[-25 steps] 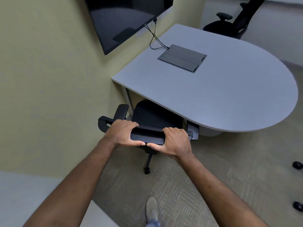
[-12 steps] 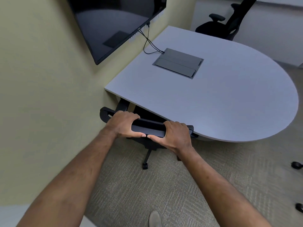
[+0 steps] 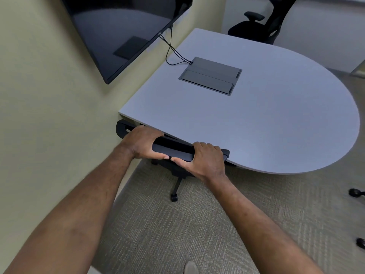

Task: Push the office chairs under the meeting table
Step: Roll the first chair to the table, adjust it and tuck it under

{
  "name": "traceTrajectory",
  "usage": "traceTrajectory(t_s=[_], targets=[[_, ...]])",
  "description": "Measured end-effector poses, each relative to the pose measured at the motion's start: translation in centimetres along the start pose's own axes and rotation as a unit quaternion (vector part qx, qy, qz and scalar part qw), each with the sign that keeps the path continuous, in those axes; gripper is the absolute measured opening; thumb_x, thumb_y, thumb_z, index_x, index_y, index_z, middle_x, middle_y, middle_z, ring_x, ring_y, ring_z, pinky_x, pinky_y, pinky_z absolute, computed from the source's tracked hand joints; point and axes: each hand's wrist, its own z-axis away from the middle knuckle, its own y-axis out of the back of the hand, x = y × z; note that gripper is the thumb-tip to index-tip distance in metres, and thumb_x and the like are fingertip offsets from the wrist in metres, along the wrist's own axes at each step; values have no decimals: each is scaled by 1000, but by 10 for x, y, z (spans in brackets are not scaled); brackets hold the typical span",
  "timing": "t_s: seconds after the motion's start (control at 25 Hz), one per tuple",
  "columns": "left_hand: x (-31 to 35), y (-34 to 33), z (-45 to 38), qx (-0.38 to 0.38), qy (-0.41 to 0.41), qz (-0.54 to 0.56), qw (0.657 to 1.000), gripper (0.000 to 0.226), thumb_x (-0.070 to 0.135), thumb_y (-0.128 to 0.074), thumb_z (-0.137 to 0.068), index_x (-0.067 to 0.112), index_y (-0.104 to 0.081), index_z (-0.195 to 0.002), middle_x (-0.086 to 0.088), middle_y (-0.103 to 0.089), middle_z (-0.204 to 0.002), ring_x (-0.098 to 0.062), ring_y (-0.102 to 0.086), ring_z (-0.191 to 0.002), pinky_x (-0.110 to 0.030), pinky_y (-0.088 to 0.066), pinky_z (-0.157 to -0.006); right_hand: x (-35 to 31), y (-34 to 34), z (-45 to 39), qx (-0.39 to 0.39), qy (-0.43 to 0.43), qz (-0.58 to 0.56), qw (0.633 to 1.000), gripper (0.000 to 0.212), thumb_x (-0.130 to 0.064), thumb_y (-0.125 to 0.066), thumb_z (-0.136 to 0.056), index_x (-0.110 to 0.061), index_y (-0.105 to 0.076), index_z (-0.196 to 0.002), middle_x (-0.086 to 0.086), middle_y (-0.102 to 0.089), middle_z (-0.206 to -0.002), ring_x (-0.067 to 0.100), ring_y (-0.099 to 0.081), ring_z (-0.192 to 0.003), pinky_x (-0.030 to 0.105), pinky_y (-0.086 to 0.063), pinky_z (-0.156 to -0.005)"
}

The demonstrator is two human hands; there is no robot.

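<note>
Head view: left hand point(image 3: 142, 143) and right hand point(image 3: 203, 158) both clenched around the top edge of the black office chair point(image 3: 173, 150) backrest. Seat hidden beneath the grey meeting table point(image 3: 256, 119), backrest just at its edge. Second office chair point(image 3: 256, 26) at the far side, beside the table.

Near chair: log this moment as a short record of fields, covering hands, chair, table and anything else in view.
left hand: gripping the backrest top, left end
right hand: gripping the backrest top, right end
near chair: seat hidden under the table, backrest at the table edge
table: grey, rounded end
far chair: at the far side
wall screen: off
</note>
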Motion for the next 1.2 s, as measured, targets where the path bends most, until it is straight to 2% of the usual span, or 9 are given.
traceTrajectory(t_s=[0.12, 0.28, 0.44, 0.6, 0.92, 1.2], targets=[[-11, 0, -4, -17, -1, 3, 1000, 79, 94, -54, -67, 28, -67, -109, 10, -69, -94, -18, -62, -87, -36, -45, -76, -7, -2, -4, 12, -7, -3, 1000, 100, -109, -24, -70, -20, -67, -89, -3, -66, -78, 23, -63, -73, 41, -51, -75], [-26, 3, -7, -29, -6, 12, 999, 83, 94, -54, -67, 26, -66, -115, 9, -69, -99, -19, -63, -91, -34, -42, -76, -14, -6, -9, 15, 4, -8, 1000, 96, -105, -25, -75, -21, -67, -96, -3, -68, -85, 23, -63, -78, 42, -50, -77], [-40, 5, -9, -33, -11, 1, 999, 92, 95, -49, -66, 25, -67, -124, 7, -72, -110, -20, -65, -99, -39, -49, -88, -12, -13, -12, 22, 25, -23, 999, 91, -100, -25, -81, -24, -67, -108, -6, -71, -93, 20, -66, -85, 42, -51, -82], [-49, 5, -17, -47, -5, -5, 999, 94, 97, -47, -66, 28, -66, -127, 9, -71, -113, -18, -64, -102, -41, -48, -93, -12, -14, -24, 30, 29, -28, 999, 89, -100, -26, -81, -24, -67, -103, -7, -70, -88, 21, -66, -82, 39, -50, -78], [-62, 4, -23, -50, -6, -1, 999, 91, 97, -46, -67, 29, -66, -124, 9, -72, -109, -18, -64, -99, -44, -50, -92, -18, -18, -36, 41, 33, -12, 999, 86, -98, -29, -81, -22, -68, -96, -6, -70, -82, 22, -66, -77, 37, -45, -70], [-67, 10, -23, -68, 8, 0, 998, 88, 96, -44, -71, 31, -62, -128, 12, -69, -109, -15, -60, -99, -40, -44, -93, -24, -16, -44, 32, 34, -17, 999, 86, -95, -32, -82, -21, -71, -103, -4, -73, -89, 23, -68, -84, 39, -49, -74]])
